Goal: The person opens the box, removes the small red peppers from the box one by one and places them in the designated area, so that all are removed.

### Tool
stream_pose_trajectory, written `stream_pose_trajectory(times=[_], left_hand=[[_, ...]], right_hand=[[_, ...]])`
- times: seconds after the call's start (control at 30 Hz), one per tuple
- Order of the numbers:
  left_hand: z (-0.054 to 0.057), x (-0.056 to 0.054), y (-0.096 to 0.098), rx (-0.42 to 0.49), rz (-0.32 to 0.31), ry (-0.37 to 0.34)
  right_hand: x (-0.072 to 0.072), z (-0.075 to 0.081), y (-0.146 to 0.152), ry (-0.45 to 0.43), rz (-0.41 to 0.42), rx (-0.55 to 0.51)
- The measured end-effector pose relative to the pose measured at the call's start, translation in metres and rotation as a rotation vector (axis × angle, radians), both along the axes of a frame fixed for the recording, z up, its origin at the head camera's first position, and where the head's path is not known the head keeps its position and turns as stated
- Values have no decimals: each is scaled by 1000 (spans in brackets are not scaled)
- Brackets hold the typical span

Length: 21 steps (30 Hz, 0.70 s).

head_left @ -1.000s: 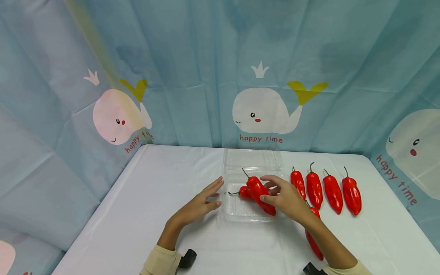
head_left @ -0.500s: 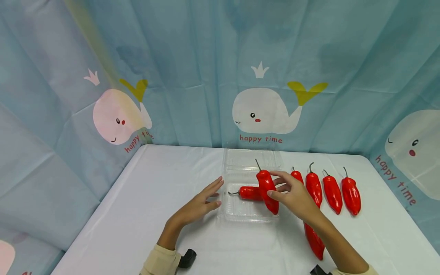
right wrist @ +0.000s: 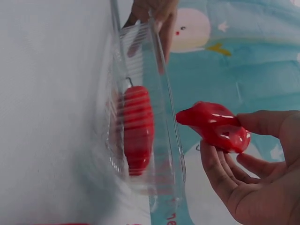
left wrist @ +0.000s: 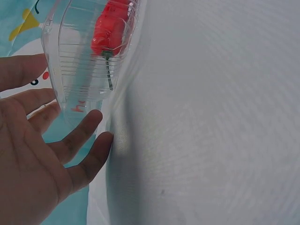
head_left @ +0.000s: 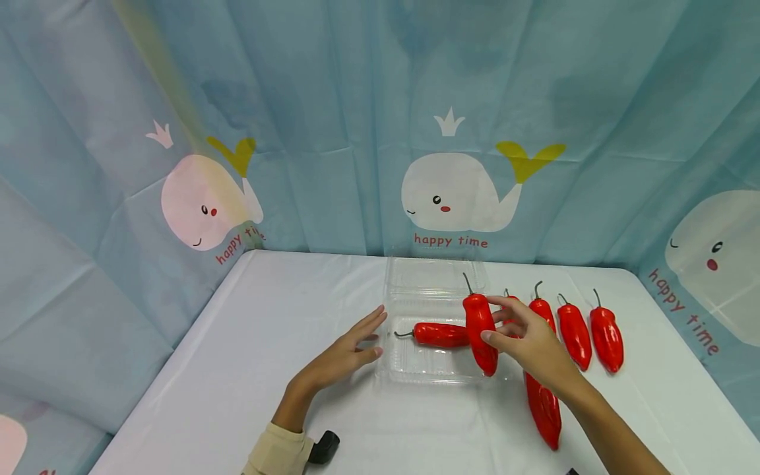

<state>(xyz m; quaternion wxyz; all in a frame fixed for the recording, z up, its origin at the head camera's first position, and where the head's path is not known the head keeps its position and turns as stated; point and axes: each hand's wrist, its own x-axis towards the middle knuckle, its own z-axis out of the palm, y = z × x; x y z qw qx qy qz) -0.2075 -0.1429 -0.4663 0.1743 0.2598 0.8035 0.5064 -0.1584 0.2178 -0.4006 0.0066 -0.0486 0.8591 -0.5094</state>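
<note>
A clear plastic clamshell box stands with its lid folded back. One red pepper lies crosswise in it, stem to the left. My right hand pinches another red pepper between thumb and fingers, stem up, near the box's right side. In the right wrist view that held pepper is raised above the box rim, apart from the one inside. At the box's left side my left hand has its fingers extended; in the left wrist view its fingers are around the box's edge.
Several red peppers lie on the white table right of the box, including two at the far right. Another pepper lies closer, partly behind my right hand and forearm. A blue whale-print curtain hangs behind the table.
My right hand has moved right with the held pepper, which has turned more upright. More of the pepper in the box shows. The left hand has stayed in place.
</note>
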Motion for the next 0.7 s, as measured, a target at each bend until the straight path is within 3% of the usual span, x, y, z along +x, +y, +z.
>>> stream_pose_trajectory(times=[0.37,0.7], left_hand=[[1,1,0,-3,0,5],[1,1,1,-6,4,6]], right_hand=[[11,0,24,-56,-66,23],[20,-5,44,-52,-69,7]])
